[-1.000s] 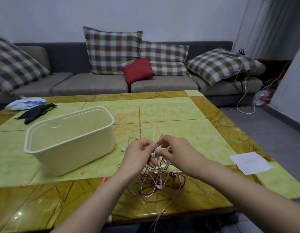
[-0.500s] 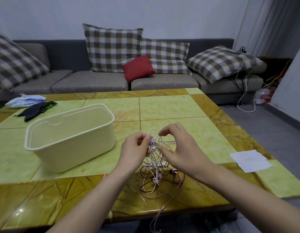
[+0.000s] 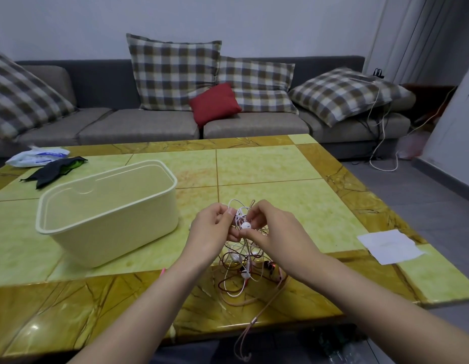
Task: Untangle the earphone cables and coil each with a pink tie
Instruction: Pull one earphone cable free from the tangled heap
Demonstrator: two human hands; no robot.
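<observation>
Right of the cream rectangular plastic tub (image 3: 107, 214), my left hand (image 3: 212, 232) pinches the tangled white, brown and pink earphone cables (image 3: 243, 261) trailing onto the yellow marble surface (image 3: 280, 179), my right hand (image 3: 275, 232) pinching them too.

Both forearms are angling inward; L grip (image 3: 212, 229) & R grip (image 3: 275, 232) are facing each other, nearly touching, fingers curling, each pinching earphone cables (image 3: 240, 256) btwn thumb & fingertips.
</observation>
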